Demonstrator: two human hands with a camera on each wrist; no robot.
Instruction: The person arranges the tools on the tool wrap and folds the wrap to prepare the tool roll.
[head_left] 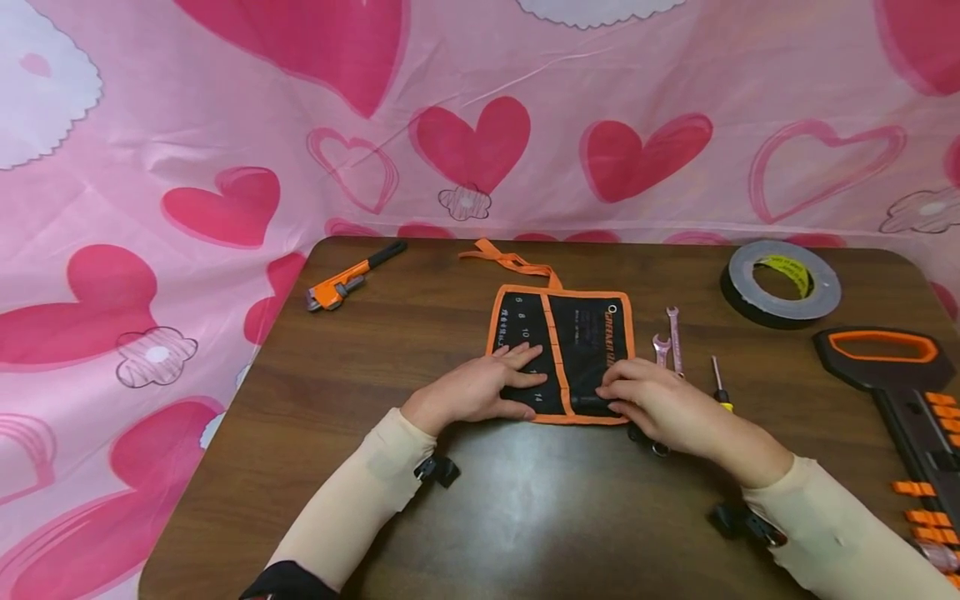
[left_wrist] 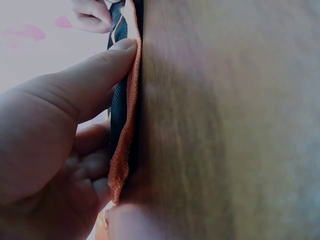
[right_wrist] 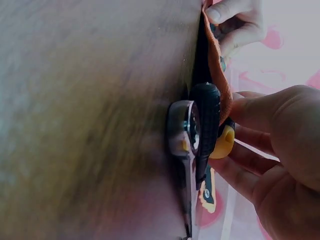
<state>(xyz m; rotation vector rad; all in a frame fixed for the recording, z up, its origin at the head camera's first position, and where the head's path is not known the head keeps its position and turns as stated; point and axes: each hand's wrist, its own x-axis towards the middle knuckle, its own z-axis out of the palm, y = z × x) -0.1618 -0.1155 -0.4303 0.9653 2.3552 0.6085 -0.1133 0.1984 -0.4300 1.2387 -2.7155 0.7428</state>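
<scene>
A black tool pouch (head_left: 585, 350) with orange trim and printed size numbers lies unfolded on the table. My left hand (head_left: 498, 383) rests on its left half, fingers spread; in the left wrist view the thumb (left_wrist: 95, 75) presses at the orange edge. At the lower right corner, my right hand (head_left: 660, 404) pinches the pouch's edge with bent fingers. Right beside that corner, partly under the hand, lie a ring-ended wrench (right_wrist: 184, 130), a black ribbed handle (right_wrist: 206, 105) and a yellow piece (right_wrist: 224, 142). What is inside the pouch is hidden.
Two small wrenches (head_left: 675, 333) and a screwdriver (head_left: 722, 387) lie right of the pouch. An orange pipe wrench (head_left: 337, 287) is at the far left. Farther right are a tape roll (head_left: 783, 283) and a black rack with orange clips (head_left: 900, 400). A heart-print cloth hangs behind.
</scene>
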